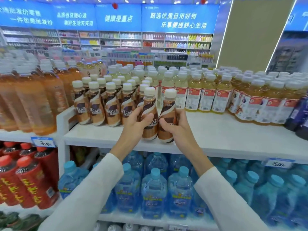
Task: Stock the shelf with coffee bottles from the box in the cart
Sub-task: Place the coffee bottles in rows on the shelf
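Coffee bottles (103, 105) with cream caps and brown swirl labels stand upright in a tight block on the white shelf (216, 134), toward its left end. Just in front of the block's right side, a person holds two more upright, side by side and almost touching, at the shelf's front edge. I cannot tell whether their bases rest on it. The left hand (135, 125) has its fingers wrapped round the left coffee bottle (149, 112), thumb across the label. The right hand (178, 129) grips the right coffee bottle (168, 114) the same way. Pale yellow drink bottles (193, 95) crowd the shelf behind and to the right. Large orange drink bottles (33, 100) fill the neighbouring shelf on the left. Underneath sit blue-capped water bottles (154, 192) and red bottles (28, 179), with a price tag (43, 142) clipped above the red ones.
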Demonstrator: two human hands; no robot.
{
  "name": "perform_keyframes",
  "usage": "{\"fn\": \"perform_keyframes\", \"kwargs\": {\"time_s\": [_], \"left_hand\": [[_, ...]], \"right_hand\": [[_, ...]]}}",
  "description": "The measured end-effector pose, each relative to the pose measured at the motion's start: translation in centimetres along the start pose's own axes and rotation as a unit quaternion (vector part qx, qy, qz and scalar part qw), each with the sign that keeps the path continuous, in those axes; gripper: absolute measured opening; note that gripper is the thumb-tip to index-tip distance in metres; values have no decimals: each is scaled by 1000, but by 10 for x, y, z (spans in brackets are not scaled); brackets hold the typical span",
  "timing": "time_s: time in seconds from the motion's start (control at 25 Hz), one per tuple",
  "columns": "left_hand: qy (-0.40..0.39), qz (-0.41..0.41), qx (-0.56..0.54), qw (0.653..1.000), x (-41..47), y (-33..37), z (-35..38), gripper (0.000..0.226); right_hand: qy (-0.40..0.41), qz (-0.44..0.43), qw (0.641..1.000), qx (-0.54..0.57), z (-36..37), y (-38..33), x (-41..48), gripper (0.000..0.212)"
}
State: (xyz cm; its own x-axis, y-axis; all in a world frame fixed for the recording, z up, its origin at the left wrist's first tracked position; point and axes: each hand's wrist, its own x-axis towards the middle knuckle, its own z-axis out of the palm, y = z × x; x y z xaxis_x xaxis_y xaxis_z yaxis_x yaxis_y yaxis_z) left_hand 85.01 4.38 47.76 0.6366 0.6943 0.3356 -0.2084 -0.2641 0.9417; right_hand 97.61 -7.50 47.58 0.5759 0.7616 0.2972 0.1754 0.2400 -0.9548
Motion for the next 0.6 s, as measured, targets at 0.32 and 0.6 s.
{"fn": "perform_keyframes", "kwargs": {"time_s": [0.32,0.6], "left_hand": [[9,0,37,999,0,-33,-8,70],[77,34,170,982,-14,-41,-14,72]], "right_hand": [[-16,15,997,-69,-8,23,1,72],[37,4,979,-202,-20,28,-10,65]]}}
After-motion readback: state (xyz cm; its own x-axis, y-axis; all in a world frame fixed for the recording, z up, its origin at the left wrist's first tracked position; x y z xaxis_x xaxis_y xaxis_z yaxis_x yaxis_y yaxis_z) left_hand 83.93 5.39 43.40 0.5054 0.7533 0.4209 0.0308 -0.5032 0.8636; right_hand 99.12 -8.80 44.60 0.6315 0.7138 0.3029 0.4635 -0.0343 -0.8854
